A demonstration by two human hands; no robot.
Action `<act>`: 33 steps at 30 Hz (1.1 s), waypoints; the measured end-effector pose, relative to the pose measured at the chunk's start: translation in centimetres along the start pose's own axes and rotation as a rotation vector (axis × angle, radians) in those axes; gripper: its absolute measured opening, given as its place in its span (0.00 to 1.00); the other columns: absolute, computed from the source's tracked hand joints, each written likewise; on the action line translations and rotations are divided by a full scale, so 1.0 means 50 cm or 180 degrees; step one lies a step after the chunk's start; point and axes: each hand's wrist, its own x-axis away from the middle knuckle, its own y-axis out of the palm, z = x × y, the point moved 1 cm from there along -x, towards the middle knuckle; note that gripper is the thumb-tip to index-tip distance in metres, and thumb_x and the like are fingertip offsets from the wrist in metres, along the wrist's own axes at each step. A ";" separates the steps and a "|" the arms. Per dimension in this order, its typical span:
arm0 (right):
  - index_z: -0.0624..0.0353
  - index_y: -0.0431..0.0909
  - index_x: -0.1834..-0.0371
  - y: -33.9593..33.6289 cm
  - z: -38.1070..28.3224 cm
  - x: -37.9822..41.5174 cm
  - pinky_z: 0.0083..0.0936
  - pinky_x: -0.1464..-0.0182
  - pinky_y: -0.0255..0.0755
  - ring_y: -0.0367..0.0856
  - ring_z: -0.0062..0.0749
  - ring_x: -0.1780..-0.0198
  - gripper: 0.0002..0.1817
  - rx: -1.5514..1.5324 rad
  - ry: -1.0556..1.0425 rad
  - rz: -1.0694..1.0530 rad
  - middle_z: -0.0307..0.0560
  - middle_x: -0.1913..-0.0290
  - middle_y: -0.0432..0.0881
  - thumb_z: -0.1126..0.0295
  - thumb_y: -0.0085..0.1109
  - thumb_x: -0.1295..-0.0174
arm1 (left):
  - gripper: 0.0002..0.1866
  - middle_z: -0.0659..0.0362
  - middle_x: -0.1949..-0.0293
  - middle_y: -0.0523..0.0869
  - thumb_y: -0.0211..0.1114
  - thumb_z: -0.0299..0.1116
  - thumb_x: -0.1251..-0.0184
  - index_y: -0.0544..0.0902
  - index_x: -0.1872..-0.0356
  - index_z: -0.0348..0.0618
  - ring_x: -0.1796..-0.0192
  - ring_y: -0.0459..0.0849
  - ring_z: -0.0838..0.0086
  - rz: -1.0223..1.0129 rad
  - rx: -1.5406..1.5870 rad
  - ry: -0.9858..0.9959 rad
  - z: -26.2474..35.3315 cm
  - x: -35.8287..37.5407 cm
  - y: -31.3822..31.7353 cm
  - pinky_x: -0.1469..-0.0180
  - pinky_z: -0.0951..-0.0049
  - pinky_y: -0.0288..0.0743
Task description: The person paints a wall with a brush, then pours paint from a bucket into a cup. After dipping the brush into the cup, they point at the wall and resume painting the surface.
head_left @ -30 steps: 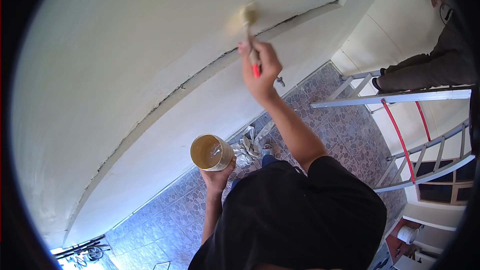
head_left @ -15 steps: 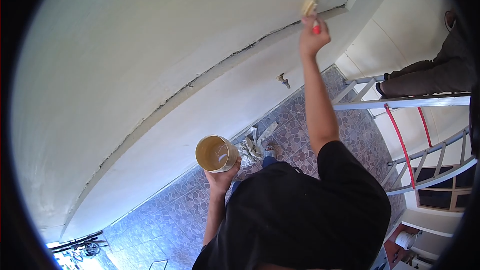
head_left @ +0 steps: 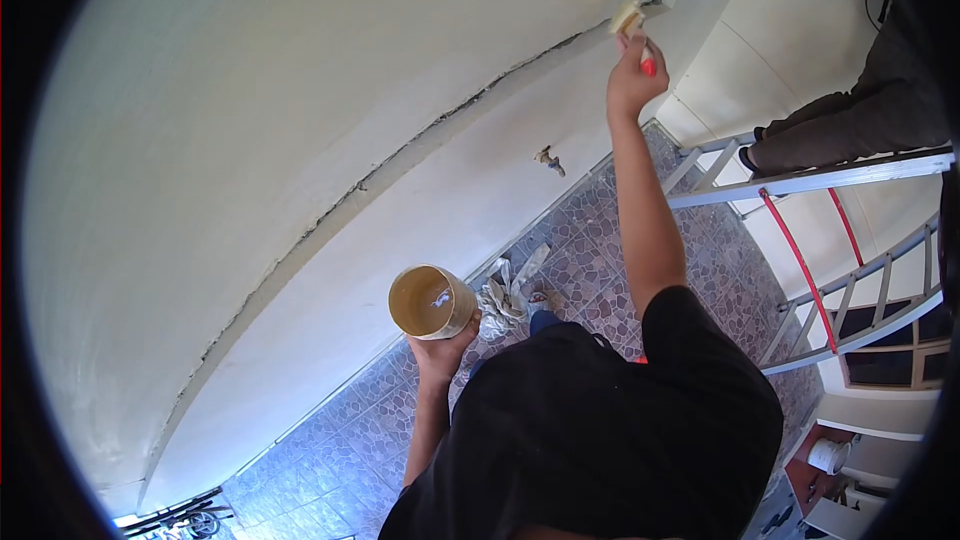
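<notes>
My left hand [head_left: 443, 352] is wrapped round the lower side of a tan cylindrical container [head_left: 465, 302], tilted so its open mouth shows liquid inside. At arm's length, my right hand [head_left: 637, 80] grips a paintbrush [head_left: 628, 20] with pale bristles and a red handle end. The bristles overlap the pale wall [head_left: 330, 90] in this view, close to the rough crack that runs along a ledge [head_left: 420, 145]. Below the ledge a tap [head_left: 549, 161] sticks out of the wall.
On the right, a person in dark trousers [head_left: 860, 130] stands on a metal ladder [head_left: 820, 180] with red braces. Crumpled pale sheeting [head_left: 503, 302] lies on the patterned tile floor [head_left: 590, 250] by my feet. A white bucket [head_left: 828, 456] is at lower right.
My right hand with the paintbrush has shifted slightly right and down in view. The head view has moved a little. The other person's hand now shows at upper right.
</notes>
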 end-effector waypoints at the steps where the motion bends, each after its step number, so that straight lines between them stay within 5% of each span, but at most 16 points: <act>1: 0.77 0.82 0.51 0.018 0.031 -0.012 0.31 0.53 0.89 0.93 0.45 0.56 0.12 -0.0005 0.0008 -0.0003 0.58 0.54 0.89 0.74 0.59 0.23 | 0.31 0.55 0.50 0.89 0.85 0.29 0.48 0.82 0.42 0.36 0.49 0.89 0.68 -0.0016 -0.0006 -0.0009 0.002 0.002 0.001 0.45 0.63 0.84; 3: 0.80 0.81 0.51 0.039 0.069 -0.013 0.31 0.54 0.90 0.93 0.45 0.59 0.14 -0.0176 0.0659 0.0095 0.63 0.53 0.88 0.73 0.59 0.23 | 0.31 0.55 0.50 0.89 0.86 0.29 0.48 0.82 0.42 0.37 0.49 0.89 0.68 -0.0065 -0.0081 -0.0014 -0.004 0.004 0.002 0.44 0.63 0.84; 9: 0.75 0.82 0.51 0.076 -0.106 0.257 0.30 0.51 0.90 0.94 0.43 0.57 0.12 -0.0188 0.0586 -0.0699 0.59 0.54 0.89 0.72 0.59 0.22 | 0.31 0.55 0.50 0.89 0.86 0.29 0.48 0.82 0.42 0.37 0.49 0.89 0.68 -0.0008 -0.0190 -0.0011 0.013 0.005 0.015 0.44 0.63 0.84; 13: 0.74 0.82 0.51 0.010 -0.208 0.298 0.31 0.50 0.90 0.94 0.44 0.55 0.11 -0.0606 0.0596 -0.1467 0.57 0.52 0.88 0.73 0.58 0.20 | 0.28 0.56 0.51 0.91 0.87 0.30 0.49 0.86 0.46 0.37 0.50 0.89 0.70 0.0071 0.0104 0.0024 0.005 -0.012 0.028 0.45 0.65 0.84; 20: 0.78 0.82 0.52 0.016 0.020 -0.019 0.33 0.51 0.90 0.93 0.43 0.55 0.12 -0.0207 0.0213 0.0023 0.61 0.54 0.88 0.73 0.62 0.24 | 0.27 0.57 0.54 0.91 0.87 0.31 0.49 0.85 0.47 0.38 0.52 0.90 0.71 0.0016 -0.0126 0.0069 0.001 0.002 0.019 0.45 0.65 0.83; 23: 0.77 0.83 0.54 0.068 0.037 -0.015 0.33 0.50 0.90 0.93 0.43 0.56 0.11 -0.0305 0.0360 -0.0026 0.58 0.58 0.89 0.74 0.63 0.25 | 0.27 0.57 0.55 0.91 0.87 0.31 0.49 0.86 0.47 0.38 0.52 0.90 0.71 0.0015 -0.0167 0.0056 0.013 0.009 0.011 0.46 0.66 0.83; 26: 0.72 0.83 0.57 0.104 -0.050 0.139 0.27 0.56 0.86 0.93 0.36 0.59 0.06 0.0458 -0.0277 -0.0458 0.52 0.60 0.89 0.76 0.64 0.27 | 0.28 0.57 0.54 0.91 0.87 0.32 0.49 0.86 0.46 0.38 0.52 0.90 0.71 -0.0012 -0.0172 0.0013 0.003 0.010 0.006 0.45 0.66 0.83; 30: 0.70 0.82 0.54 0.081 -0.207 0.332 0.28 0.55 0.84 0.93 0.32 0.60 0.04 -0.0407 0.0070 -0.1387 0.47 0.61 0.87 0.80 0.65 0.28 | 0.28 0.56 0.53 0.91 0.87 0.31 0.49 0.85 0.46 0.38 0.52 0.89 0.71 0.0035 -0.0107 -0.0057 -0.003 0.001 0.013 0.45 0.65 0.84; 31: 0.69 0.82 0.54 0.058 -0.238 0.347 0.28 0.55 0.84 0.93 0.31 0.58 0.04 -0.0221 -0.0473 -0.1775 0.46 0.62 0.86 0.80 0.65 0.27 | 0.29 0.56 0.52 0.90 0.87 0.31 0.49 0.85 0.46 0.38 0.51 0.89 0.71 0.0030 -0.0021 -0.0044 0.001 -0.004 0.015 0.46 0.65 0.84; 33: 0.67 0.82 0.56 0.035 -0.280 0.358 0.28 0.53 0.83 0.92 0.30 0.57 0.03 -0.0717 0.0173 -0.1769 0.47 0.61 0.88 0.80 0.65 0.28 | 0.29 0.56 0.52 0.90 0.86 0.30 0.48 0.84 0.45 0.37 0.51 0.89 0.70 -0.0029 -0.0033 0.0046 0.000 -0.008 0.016 0.45 0.64 0.84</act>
